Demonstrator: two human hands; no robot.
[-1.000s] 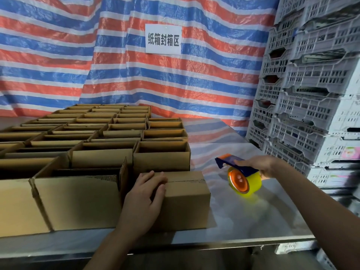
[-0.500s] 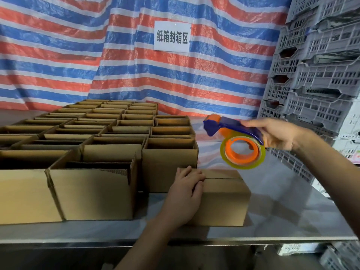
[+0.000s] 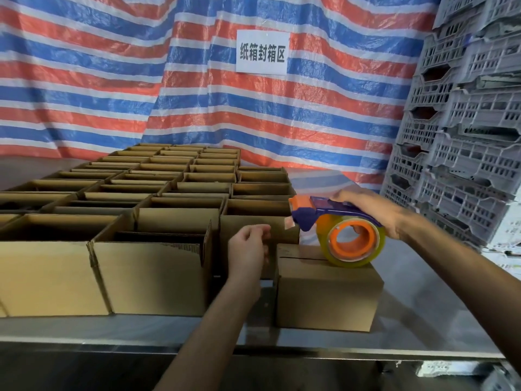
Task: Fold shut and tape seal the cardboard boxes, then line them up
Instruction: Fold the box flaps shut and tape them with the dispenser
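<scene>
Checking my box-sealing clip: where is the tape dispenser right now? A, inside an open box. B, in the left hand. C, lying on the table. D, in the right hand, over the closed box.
D: the right hand grips the tape dispenser, with its roll over the top seam of the closed box; the left hand is apart from it.

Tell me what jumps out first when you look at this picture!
The orange and purple tape dispenser, gripped by the right hand, sits on the closed box near the front edge of the table. Behind hangs a big red, white and blue striped tarp, and rows of open boxes fill the left side.
</scene>
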